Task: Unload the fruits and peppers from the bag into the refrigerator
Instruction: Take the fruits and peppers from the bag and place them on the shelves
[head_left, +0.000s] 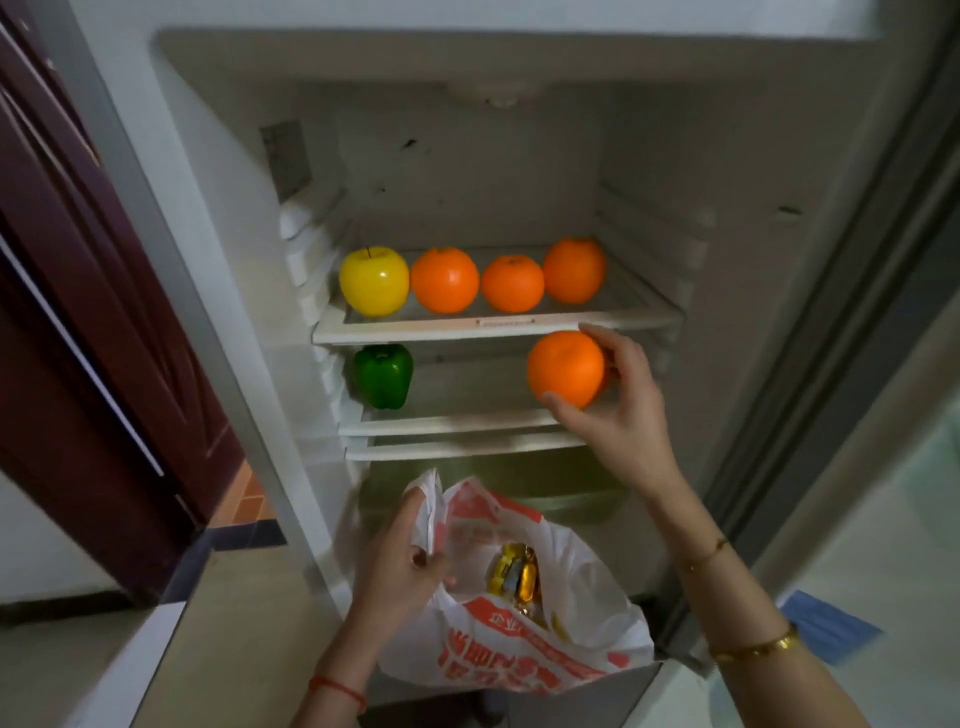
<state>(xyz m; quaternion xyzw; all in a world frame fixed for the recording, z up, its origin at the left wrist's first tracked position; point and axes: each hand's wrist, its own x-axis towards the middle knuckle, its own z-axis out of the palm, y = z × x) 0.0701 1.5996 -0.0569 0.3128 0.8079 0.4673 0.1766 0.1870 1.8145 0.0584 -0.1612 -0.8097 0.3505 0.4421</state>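
bag (519, 613): 1 | oranges (566, 370): 4 | apple (374, 281): 1 | pepper (383, 375): 1

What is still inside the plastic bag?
Through the mouth of the bag, held open by the left hand, a shiny yellow-orange item shows. Anything deeper is hidden by the bag's white and red walls.

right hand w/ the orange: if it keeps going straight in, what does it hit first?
Probably nothing soon: the right hand holds the orange at the lower shelf, whose right side looks free up to the back wall. Depth is unclear.

Upper shelf (498, 328): yellow apple (373, 281), three oranges (444, 280)
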